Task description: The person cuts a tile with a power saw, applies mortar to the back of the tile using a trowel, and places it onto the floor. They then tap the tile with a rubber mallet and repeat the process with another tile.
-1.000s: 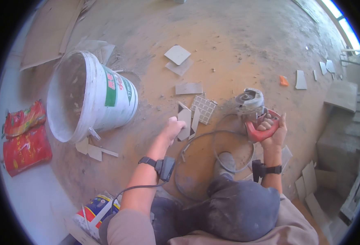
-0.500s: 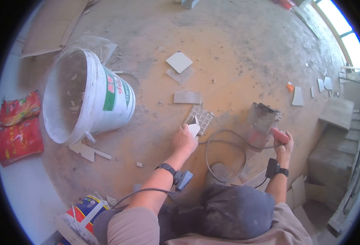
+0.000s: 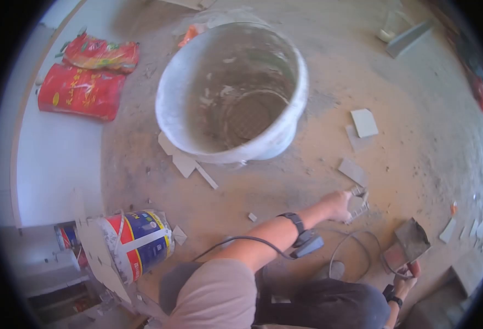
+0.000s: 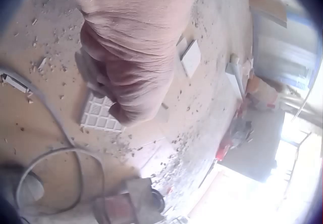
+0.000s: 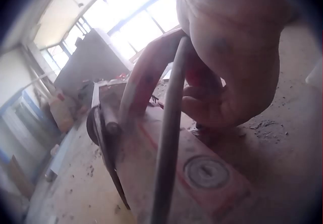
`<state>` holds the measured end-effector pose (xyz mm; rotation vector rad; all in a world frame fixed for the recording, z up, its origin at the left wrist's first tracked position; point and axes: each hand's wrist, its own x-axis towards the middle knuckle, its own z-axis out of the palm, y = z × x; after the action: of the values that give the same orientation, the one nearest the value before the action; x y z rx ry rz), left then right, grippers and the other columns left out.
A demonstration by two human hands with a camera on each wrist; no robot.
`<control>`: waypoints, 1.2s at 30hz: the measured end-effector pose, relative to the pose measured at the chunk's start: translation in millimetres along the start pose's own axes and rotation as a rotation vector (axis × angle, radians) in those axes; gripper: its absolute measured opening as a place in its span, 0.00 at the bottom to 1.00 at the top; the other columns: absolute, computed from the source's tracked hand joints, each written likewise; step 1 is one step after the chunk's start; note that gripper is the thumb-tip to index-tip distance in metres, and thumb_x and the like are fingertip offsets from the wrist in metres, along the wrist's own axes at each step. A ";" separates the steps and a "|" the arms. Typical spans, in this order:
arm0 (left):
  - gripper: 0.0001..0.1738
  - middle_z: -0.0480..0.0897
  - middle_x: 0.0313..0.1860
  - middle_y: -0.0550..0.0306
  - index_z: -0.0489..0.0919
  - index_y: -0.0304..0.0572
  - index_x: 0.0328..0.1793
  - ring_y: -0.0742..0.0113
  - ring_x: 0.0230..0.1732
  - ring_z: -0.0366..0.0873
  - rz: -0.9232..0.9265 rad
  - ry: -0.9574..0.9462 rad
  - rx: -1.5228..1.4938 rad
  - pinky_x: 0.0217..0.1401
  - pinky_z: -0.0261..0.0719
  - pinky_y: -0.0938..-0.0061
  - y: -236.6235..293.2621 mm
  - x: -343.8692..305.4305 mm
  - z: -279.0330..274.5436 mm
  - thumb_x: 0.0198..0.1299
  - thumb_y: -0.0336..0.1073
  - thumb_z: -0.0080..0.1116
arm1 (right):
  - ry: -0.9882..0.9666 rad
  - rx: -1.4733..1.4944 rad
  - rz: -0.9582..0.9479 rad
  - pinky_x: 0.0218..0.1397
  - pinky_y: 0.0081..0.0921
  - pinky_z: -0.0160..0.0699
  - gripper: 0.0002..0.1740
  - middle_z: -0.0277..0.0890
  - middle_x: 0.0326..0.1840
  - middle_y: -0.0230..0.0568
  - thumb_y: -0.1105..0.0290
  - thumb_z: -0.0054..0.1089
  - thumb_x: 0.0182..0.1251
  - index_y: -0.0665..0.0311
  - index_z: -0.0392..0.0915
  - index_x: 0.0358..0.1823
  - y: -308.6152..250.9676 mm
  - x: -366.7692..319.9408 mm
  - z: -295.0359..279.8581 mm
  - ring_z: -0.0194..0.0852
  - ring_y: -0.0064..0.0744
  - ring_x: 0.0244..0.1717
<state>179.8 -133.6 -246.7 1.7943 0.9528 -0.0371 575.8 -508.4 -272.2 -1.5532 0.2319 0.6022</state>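
Note:
My left hand (image 3: 337, 205) grips a cut tile piece (image 3: 355, 205), whose grey edge (image 4: 90, 72) shows beside the curled fingers in the left wrist view. Just under that hand lies a tile with a gridded back (image 4: 101, 115), partly covered by the hand. My right hand (image 5: 232, 57) is wrapped round the red handle (image 5: 146, 77) of a handheld tile saw (image 3: 403, 249). The saw's metal base plate (image 3: 415, 240) faces up toward the head camera. Its power cord (image 5: 171, 133) passes in front of the handle and loops on the floor between the hands.
A large white bucket (image 3: 170, 109) stands ahead, with tile offcuts (image 3: 184, 164) beside it. Red bags (image 3: 82, 90) lie at the left, and a blue and red paint bucket (image 3: 143, 241) is near my left arm. More tile pieces (image 3: 364, 123) are scattered on the dusty floor.
The head view has swung left, bringing the bucket to the middle. My left hand has moved with its tile over the gridded tile. The saw has been turned and lowered, its base plate now showing.

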 end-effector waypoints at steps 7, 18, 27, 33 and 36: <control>0.23 0.88 0.39 0.40 0.84 0.30 0.46 0.50 0.38 0.87 -0.044 -0.452 -0.225 0.38 0.83 0.58 41.3 -13.4 -46.2 0.42 0.35 0.70 | 0.098 -0.500 0.432 0.30 0.17 0.69 0.15 0.67 0.35 0.27 0.55 0.56 0.75 0.61 0.74 0.47 -82.7 -147.6 75.9 0.69 0.20 0.31; 0.26 0.83 0.37 0.44 0.79 0.35 0.55 0.49 0.42 0.81 -0.057 0.427 -0.849 0.47 0.76 0.58 156.0 -411.9 -210.6 0.49 0.36 0.69 | -0.570 -1.279 0.149 0.20 0.19 0.60 0.13 0.64 0.25 0.25 0.58 0.57 0.75 0.60 0.77 0.42 -242.7 -392.1 335.0 0.62 0.16 0.20; 0.13 0.76 0.30 0.61 0.75 0.40 0.50 0.75 0.23 0.71 -0.452 1.113 -2.099 0.24 0.69 0.75 199.8 -778.2 -141.7 0.63 0.32 0.66 | -1.382 -1.660 0.062 0.39 0.23 0.77 0.26 0.78 0.38 0.33 0.49 0.58 0.75 0.65 0.78 0.58 -167.7 -663.6 481.1 0.77 0.25 0.35; 0.10 0.73 0.29 0.61 0.73 0.42 0.46 0.69 0.23 0.73 -0.902 1.607 -2.268 0.25 0.73 0.70 210.4 -884.4 -78.1 0.62 0.30 0.62 | -1.508 -1.788 0.330 0.62 0.38 0.74 0.36 0.75 0.66 0.45 0.46 0.60 0.74 0.65 0.67 0.72 -1.4 -826.0 444.7 0.77 0.43 0.62; 0.10 0.74 0.30 0.59 0.73 0.41 0.47 0.67 0.23 0.74 -1.027 1.773 -2.370 0.24 0.76 0.69 228.1 -917.4 -25.4 0.63 0.30 0.62 | -1.389 -1.678 0.479 0.67 0.41 0.72 0.37 0.74 0.68 0.46 0.47 0.61 0.73 0.65 0.67 0.73 49.5 -864.6 429.8 0.74 0.44 0.67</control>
<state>-315.5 -676.0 348.8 -1.3458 1.4522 1.4409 -271.1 -280.2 134.6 -2.0579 -1.3212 2.4676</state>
